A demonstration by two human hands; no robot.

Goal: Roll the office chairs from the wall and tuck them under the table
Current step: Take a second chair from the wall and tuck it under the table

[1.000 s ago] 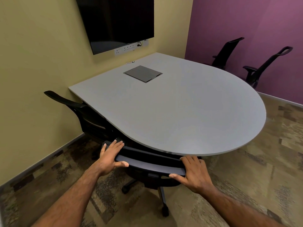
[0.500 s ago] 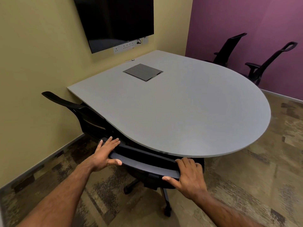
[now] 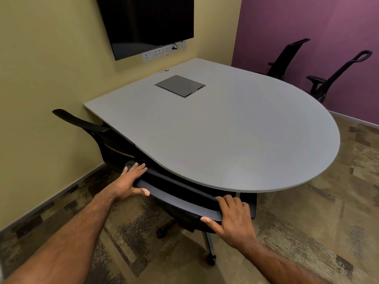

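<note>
- Chair under the hands (image 3: 184,199): black, its backrest top sat at the near edge of the grey surface (image 3: 235,130), with the seat already beneath the top and one caster (image 3: 211,260) showing on the carpet.
- Left hand (image 3: 128,181) lay on the left end of the backrest top, its grip closed around the rail with fingers over the far side and thumb along the near side.
- Right hand (image 3: 235,218) held the right end of the same rail, its grip likewise closed, fingers curled over the top and thumb pressed on the near face.
- Second chair (image 3: 106,140) stood just left of the first, tucked under the surface's left edge beside the yellow wall (image 3: 51,68).
- Two more chairs, (image 3: 287,58) and (image 3: 336,76), stood far right against the purple wall (image 3: 317,21), clear of the surface.
- Dark hatch panel (image 3: 180,86) sat flush in the surface toward its far side.
- Black screen (image 3: 147,23) hung on the yellow wall above a white socket strip (image 3: 160,52).
</note>
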